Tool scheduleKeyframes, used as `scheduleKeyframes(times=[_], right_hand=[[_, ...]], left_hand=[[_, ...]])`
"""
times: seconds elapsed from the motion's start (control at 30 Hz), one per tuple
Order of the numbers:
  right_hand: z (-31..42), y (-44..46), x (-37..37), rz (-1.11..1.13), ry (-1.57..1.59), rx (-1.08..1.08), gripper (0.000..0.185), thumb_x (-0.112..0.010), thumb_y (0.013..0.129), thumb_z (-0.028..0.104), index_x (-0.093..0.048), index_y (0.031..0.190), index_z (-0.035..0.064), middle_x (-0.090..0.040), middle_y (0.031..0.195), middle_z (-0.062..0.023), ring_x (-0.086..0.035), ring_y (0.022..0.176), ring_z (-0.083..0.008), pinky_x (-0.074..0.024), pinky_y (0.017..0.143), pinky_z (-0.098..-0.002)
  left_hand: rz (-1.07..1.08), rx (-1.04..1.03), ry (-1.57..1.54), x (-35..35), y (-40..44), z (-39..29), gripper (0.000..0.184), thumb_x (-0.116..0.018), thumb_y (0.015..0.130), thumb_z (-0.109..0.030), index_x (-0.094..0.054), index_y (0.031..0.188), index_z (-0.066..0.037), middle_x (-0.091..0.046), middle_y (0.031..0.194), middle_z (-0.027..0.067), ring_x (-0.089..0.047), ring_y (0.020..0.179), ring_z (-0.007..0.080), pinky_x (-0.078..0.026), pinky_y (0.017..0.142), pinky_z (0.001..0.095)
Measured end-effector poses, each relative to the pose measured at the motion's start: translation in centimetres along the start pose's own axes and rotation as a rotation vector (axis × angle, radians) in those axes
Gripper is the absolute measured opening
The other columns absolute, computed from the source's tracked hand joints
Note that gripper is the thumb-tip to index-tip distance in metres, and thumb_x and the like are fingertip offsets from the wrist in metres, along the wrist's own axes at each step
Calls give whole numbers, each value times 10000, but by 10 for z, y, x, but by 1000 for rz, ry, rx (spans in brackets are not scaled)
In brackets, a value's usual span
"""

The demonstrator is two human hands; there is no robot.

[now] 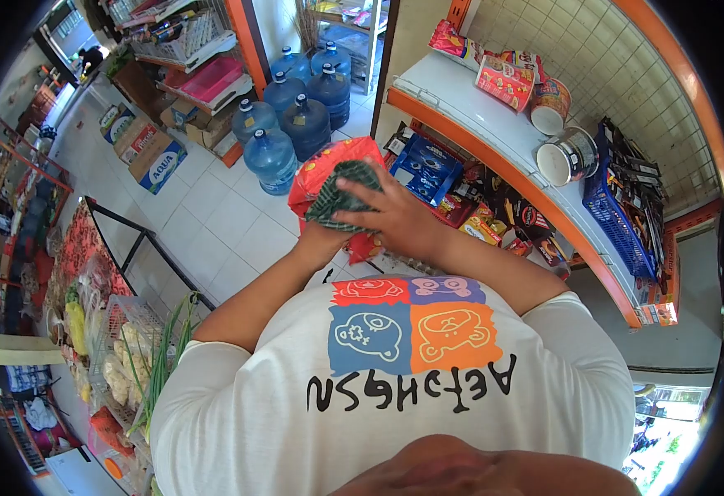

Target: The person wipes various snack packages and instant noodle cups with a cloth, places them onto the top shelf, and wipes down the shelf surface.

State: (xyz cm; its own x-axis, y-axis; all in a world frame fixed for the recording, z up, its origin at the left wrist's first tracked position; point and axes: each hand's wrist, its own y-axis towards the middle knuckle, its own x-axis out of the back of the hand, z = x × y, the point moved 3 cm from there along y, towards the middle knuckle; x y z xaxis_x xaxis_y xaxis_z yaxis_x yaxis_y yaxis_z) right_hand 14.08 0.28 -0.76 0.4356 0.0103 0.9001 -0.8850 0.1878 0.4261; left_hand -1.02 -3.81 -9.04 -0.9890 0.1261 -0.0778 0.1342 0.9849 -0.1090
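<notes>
In front of my chest is a red plastic packet [354, 150] with yellow markings; its exact kind is not readable. My left hand [322, 240] grips it from below, most of its fingers hidden behind the packet. My right hand [399, 207] presses a dark green patterned cloth [347, 192] against the packet's near side, fingers spread over the cloth. Below the hands, a smaller red and yellow piece [364, 246] shows, perhaps part of the same packet.
Several blue water jugs [271, 157] stand on the tiled floor ahead. To the right, an orange-edged shelf [461, 103] bears cup noodles [507, 81] and a blue basket [618, 215]; a lower shelf holds snack packs [428, 169]. Vegetables [130, 355] lie at left, near cardboard boxes [157, 161].
</notes>
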Motion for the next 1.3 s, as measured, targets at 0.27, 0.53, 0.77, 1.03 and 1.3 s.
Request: scheduleKeyframes(times=[0.27, 0.53, 0.77, 1.03, 1.3], right_hand=[[-18, -2, 5, -46, 128, -313, 700, -626, 681, -42, -539, 1313, 247, -327, 1497, -135, -288, 1332, -511, -351, 1071, -536], [-17, -36, -23, -159, 176, 32, 700, -664, 630, -37, -601, 1236, 307, -360, 1483, -51, -272, 1356, -472, -351, 1076, -525], [-9, -31, -17, -136, 8, -219, 672, -735, 648, 60, -571, 1262, 279, -371, 1449, -105, -356, 1315, -436, -388, 1052, -501], [-71, -77, -29, -310, 345, -768, 576, -558, 731, -106, -575, 1239, 164, -516, 1327, -91, -537, 1168, -307, -460, 968, -381], [-45, -56, -15, -255, 1435, -1088, 571, -764, 798, 191, -504, 1283, 40, -632, 1118, -90, -621, 985, -165, -488, 890, -321]], left_hand=[[70, -91, -180, 0, 1, -10, 636, -679, 805, 22, -361, 1351, -51, -541, 1267, 106, -551, 1157, 201, -470, 967, 358], [117, -91, -718, 11, 4, -16, 671, -621, 803, 74, -329, 1388, -78, -495, 1333, 93, -549, 1183, 234, -499, 973, 393], [57, -63, -934, 15, 15, -8, 574, -569, 836, 57, -355, 1350, -80, -518, 1303, 109, -550, 1188, 255, -478, 997, 422], [72, -32, -959, 23, 15, -17, 574, -548, 834, 23, -341, 1362, -64, -499, 1326, 149, -531, 1209, 293, -450, 1029, 469], [125, 29, -908, 17, 23, -16, 579, -632, 862, -137, -354, 1362, -49, -491, 1345, 159, -501, 1242, 304, -422, 1048, 470]])
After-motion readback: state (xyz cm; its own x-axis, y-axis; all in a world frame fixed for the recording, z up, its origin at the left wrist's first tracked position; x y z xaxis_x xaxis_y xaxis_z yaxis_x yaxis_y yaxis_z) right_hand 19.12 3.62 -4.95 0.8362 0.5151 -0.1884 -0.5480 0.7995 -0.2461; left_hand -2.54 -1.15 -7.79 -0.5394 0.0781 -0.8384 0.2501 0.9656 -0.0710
